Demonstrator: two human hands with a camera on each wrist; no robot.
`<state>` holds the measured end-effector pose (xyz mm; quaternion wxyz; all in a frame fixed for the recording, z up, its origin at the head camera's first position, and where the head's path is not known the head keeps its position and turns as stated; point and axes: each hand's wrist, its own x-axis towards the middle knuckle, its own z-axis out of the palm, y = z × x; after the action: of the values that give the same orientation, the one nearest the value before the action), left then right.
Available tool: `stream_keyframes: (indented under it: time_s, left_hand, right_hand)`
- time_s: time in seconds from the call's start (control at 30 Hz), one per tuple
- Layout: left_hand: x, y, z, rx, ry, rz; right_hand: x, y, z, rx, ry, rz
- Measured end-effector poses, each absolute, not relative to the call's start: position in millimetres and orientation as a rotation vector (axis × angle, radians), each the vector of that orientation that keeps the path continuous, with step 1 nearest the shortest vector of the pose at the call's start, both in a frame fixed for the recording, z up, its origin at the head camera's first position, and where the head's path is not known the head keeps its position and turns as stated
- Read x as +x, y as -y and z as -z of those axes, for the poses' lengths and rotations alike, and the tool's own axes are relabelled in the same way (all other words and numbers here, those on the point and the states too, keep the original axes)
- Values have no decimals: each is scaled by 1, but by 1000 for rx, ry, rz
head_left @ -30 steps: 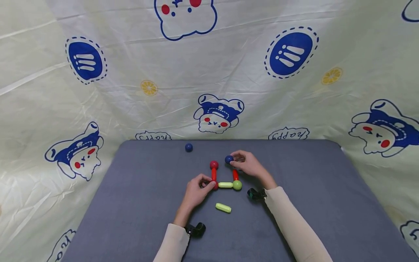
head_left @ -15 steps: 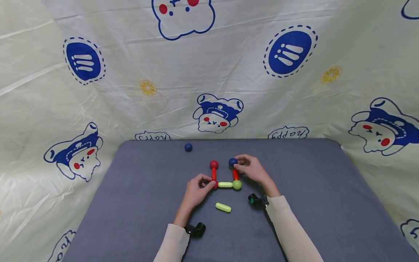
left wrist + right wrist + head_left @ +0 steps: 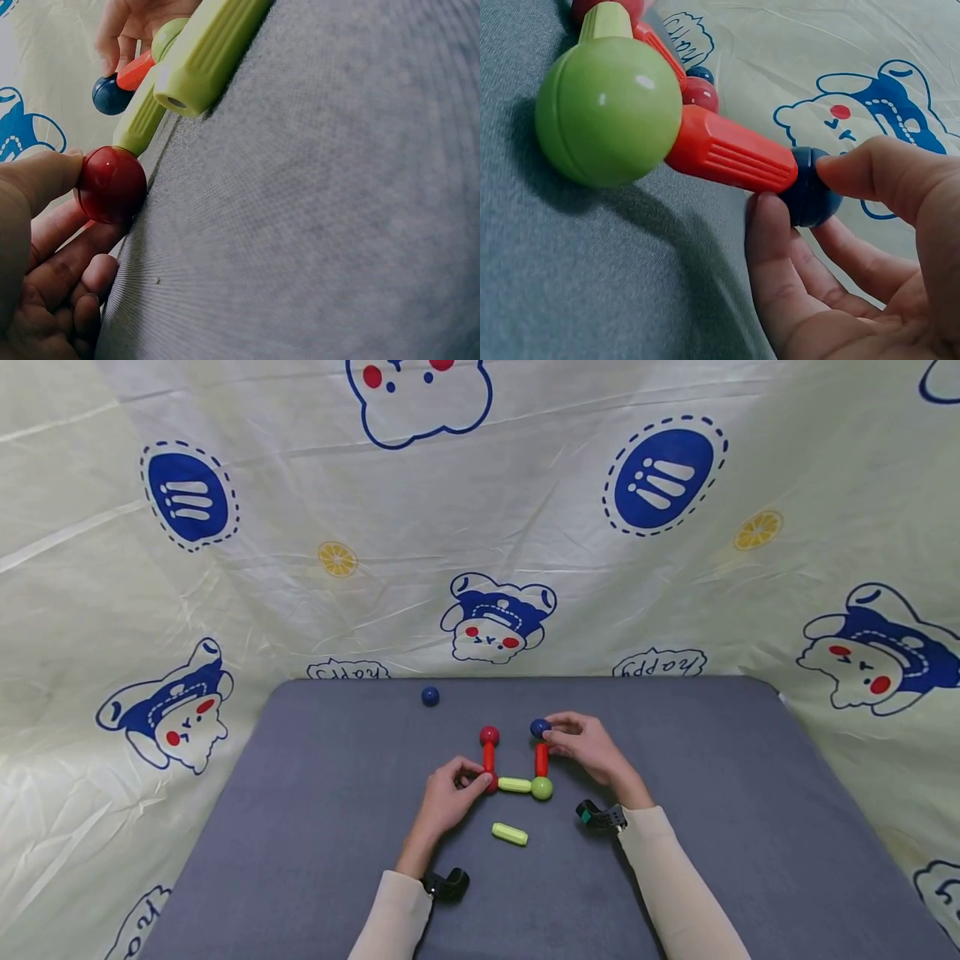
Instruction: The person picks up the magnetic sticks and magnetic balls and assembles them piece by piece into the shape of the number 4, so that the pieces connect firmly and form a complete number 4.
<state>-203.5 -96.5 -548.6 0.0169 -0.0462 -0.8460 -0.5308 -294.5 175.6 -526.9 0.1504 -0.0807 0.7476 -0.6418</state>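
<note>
My right hand (image 3: 596, 748) pinches a dark blue ball (image 3: 815, 187) between thumb and fingers, and the ball meets the far end of a red rod (image 3: 731, 154). That rod's near end joins a green ball (image 3: 607, 112). From the green ball a light green rod (image 3: 514, 785) runs left to a red ball (image 3: 112, 184), which my left hand (image 3: 448, 797) holds between thumb and fingers. A second red rod (image 3: 489, 756) leads away from this ball to another red ball (image 3: 489, 735). Together the pieces form a U with its mouth toward the back.
A loose light green rod (image 3: 510, 834) lies nearer me, in front of the joined pieces. Another blue ball (image 3: 430, 696) sits near the back edge of the grey table (image 3: 337, 860). A printed curtain (image 3: 300, 485) hangs behind.
My right hand has moved right and slightly nearer, carrying the blue ball from beside the red rod to its end. My left hand stays on the red ball.
</note>
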Motion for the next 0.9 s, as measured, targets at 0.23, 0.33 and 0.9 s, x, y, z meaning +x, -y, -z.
stream_keyframes:
  time_s: [0.23, 0.33, 0.9]
  left_hand:
    - [-204, 97, 550, -148, 2622, 1644]
    - [-203, 97, 549, -154, 2618, 1644]
    - [-204, 97, 551, -148, 2627, 1642]
  right_hand:
    - [-291, -178, 526, -241, -2116, 1825]
    - [-291, -178, 526, -249, -2129, 1815]
    - [-296, -170, 528, -327, -2434, 1515]
